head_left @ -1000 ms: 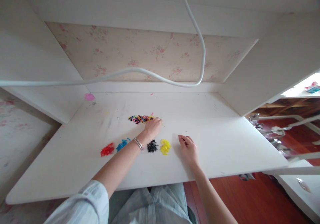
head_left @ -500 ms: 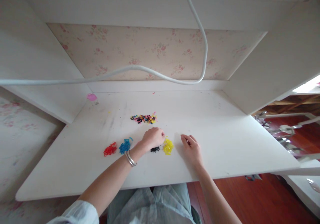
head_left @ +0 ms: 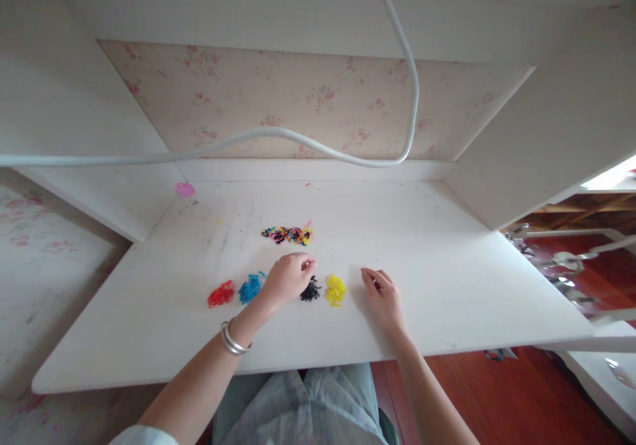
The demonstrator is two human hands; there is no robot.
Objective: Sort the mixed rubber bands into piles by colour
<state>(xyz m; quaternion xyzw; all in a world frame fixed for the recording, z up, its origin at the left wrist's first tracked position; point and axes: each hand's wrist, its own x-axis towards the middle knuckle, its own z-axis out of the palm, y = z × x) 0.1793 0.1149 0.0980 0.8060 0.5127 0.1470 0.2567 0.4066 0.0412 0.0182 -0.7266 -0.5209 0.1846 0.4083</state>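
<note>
My left hand point(head_left: 291, 276), with a silver bangle point(head_left: 233, 338) at the wrist, hovers beside the black pile of small rubber bands point(head_left: 311, 289). Its fingers are pinched together; anything between them is too small or hidden to make out. To its right lies a yellow pile of rubber bands point(head_left: 336, 291). A blue pile point(head_left: 250, 289) and a red pile point(head_left: 220, 294) sit to its left. Beyond the hand is a mixed-colour heap of bands point(head_left: 288, 234). My right hand point(head_left: 383, 296) rests on the table right of the yellow pile, fingers curled and closed, their contents unclear.
The white desk point(head_left: 447, 286) has side panels and a flowered back wall. A white cable point(head_left: 278, 132) hangs across in front of the wall. A pink spot point(head_left: 185, 189) shows at the back left corner. Metal-looking items point(head_left: 566, 263) stand beyond the right edge.
My left hand has moved left, away from the yellow pile, so the black pile shows more fully. My right hand has stayed in place.
</note>
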